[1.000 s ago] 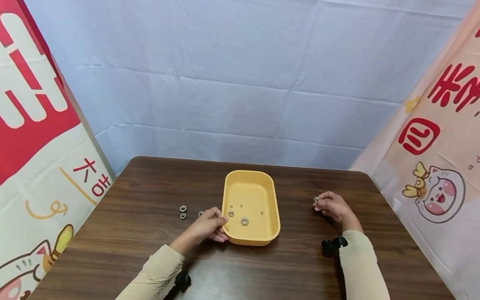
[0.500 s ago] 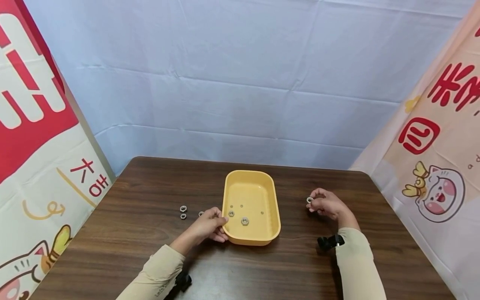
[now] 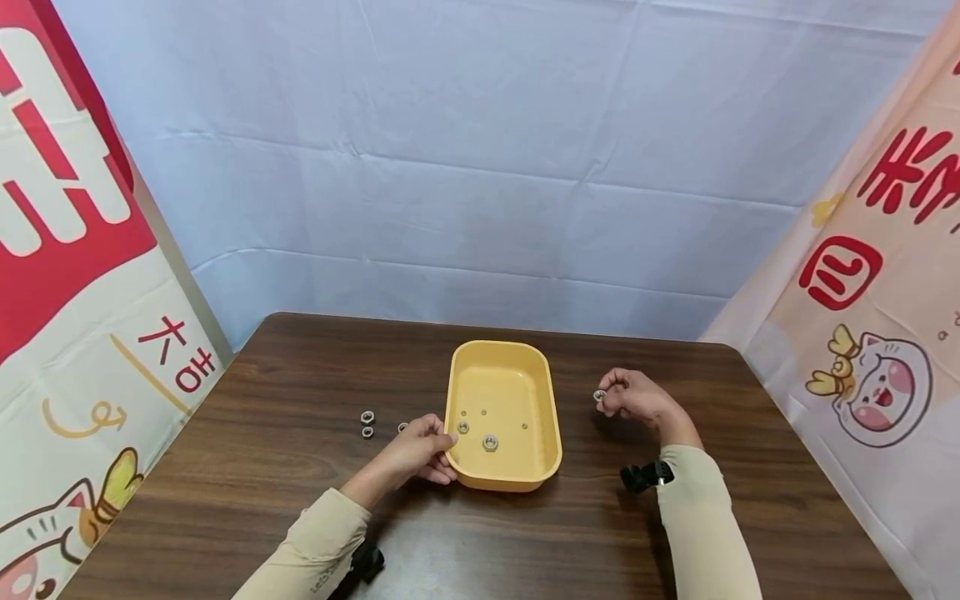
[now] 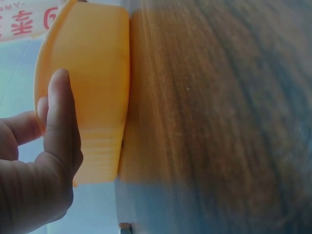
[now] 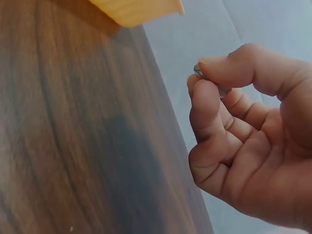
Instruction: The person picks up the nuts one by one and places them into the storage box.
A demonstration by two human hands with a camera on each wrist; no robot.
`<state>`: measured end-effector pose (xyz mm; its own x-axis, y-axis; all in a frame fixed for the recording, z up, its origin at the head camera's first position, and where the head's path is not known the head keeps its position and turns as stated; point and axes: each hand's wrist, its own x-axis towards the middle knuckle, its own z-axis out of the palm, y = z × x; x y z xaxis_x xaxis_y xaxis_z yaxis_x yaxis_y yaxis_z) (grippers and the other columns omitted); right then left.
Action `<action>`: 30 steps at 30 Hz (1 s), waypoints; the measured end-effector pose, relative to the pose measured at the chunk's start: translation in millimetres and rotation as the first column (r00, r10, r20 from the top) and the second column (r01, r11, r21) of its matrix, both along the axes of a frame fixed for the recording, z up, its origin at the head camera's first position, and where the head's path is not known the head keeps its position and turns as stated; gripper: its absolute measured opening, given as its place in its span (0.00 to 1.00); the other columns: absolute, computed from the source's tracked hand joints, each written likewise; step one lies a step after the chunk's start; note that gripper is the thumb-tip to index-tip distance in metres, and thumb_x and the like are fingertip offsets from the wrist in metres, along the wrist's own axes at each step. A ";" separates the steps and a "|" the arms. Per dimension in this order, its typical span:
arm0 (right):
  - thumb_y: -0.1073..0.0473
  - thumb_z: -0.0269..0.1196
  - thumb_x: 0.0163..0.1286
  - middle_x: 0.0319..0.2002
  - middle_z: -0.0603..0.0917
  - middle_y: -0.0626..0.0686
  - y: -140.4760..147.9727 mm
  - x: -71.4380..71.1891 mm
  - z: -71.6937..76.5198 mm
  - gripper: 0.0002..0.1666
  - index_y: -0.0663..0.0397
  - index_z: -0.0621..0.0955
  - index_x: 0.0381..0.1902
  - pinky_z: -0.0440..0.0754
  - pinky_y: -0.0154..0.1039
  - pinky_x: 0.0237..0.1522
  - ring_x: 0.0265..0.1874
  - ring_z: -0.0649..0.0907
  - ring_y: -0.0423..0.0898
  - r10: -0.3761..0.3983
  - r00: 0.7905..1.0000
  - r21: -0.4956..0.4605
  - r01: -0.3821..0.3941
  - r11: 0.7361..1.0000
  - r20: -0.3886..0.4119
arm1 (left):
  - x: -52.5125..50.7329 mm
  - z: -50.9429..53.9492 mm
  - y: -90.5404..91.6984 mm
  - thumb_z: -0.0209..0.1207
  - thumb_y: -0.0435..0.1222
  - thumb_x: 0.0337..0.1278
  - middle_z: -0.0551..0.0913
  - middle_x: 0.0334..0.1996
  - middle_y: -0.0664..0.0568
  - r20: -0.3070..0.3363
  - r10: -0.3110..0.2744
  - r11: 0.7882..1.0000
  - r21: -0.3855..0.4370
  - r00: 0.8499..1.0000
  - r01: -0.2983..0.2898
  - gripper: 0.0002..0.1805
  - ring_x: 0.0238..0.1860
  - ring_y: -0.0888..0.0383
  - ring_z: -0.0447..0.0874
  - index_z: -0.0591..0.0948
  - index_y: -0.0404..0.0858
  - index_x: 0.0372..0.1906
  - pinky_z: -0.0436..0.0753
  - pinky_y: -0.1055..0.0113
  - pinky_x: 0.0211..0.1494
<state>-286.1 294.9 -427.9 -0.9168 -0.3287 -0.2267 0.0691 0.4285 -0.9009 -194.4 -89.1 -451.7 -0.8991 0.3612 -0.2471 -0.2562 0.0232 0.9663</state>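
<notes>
A yellow rectangular tray [image 3: 504, 392] stands on the table with several metal nuts of different sizes inside, the largest nut [image 3: 490, 443] near its front. My left hand [image 3: 417, 450] pinches the tray's left front rim, thumb over the edge and fingers against the outer wall, as the left wrist view also shows with the hand [image 4: 46, 151]. To the right of the tray, my right hand [image 3: 637, 400] pinches a metal nut [image 3: 599, 396] between thumb and fingertips, raised above the table. In the right wrist view that nut [image 5: 198, 69] is mostly hidden by the fingers.
Left of the tray, two nuts [image 3: 367, 423] lie close together on the dark wooden table [image 3: 315, 367]. Another nut [image 3: 402, 427] sits just beside my left hand. A pale cloth [image 3: 480, 167] hangs behind the table, with printed banners at both sides.
My right hand has moved left toward the tray, carrying the nut with it and rising slightly in the view. The left hand and the tray have stayed in place.
</notes>
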 end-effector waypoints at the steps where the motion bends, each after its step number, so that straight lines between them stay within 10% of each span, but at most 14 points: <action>1: 0.73 0.58 0.56 0.29 0.80 0.55 -1.7 -0.7 1.2 0.15 0.64 0.68 0.40 0.69 0.37 0.21 0.25 0.77 0.48 -0.008 1.000 0.000 0.008 1.000 0.002 | -0.1 0.4 0.1 0.52 0.32 0.63 0.74 0.19 0.43 -0.001 -0.001 1.000 0.000 1.000 0.001 0.09 0.20 0.51 0.82 0.64 0.33 0.35 0.84 0.62 0.23; 30: 0.74 0.62 0.49 0.26 0.78 0.57 -72.2 -15.0 38.7 0.16 0.66 0.72 0.38 0.75 0.40 0.23 0.23 0.76 0.49 0.177 0.983 0.052 -0.175 0.983 -0.038 | 1.2 3.5 0.6 0.51 0.32 0.64 0.74 0.19 0.43 -0.008 0.028 0.999 -0.031 1.000 -0.028 0.08 0.22 0.49 0.83 0.64 0.33 0.34 0.84 0.59 0.25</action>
<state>-301.1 222.8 -389.2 -0.8547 -0.4756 -0.2083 -0.0495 0.4740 -0.8792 -193.1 -88.6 -448.2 -0.9107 0.3283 -0.2505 -0.2496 0.0459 0.9673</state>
